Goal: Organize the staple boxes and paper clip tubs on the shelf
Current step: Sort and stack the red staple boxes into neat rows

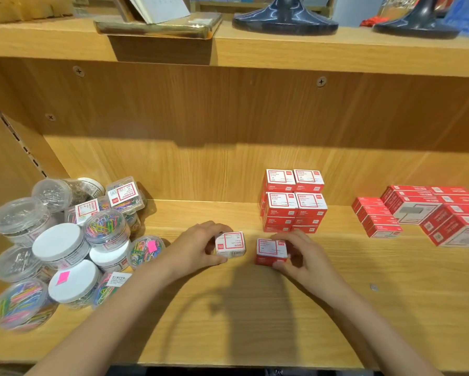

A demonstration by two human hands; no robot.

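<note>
Two small red-and-white boxes sit apart on the wooden shelf [255,321], one [230,244] gripped by the person's left hand [198,246], the other [271,251] by the right hand [302,255]. The stacked boxes [293,200] stand just behind, nearer the right hand; paper clip tubs [65,240] crowd the left.

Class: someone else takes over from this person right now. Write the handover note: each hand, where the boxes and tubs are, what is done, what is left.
Left hand grips a small box on the shelf.
Right hand grips a second box beside it.
Done: a neat red box stack behind the hands.
Left: add both held boxes to it; tidy the staple boxes at right and the jumbled paper clip tubs at left.
</note>
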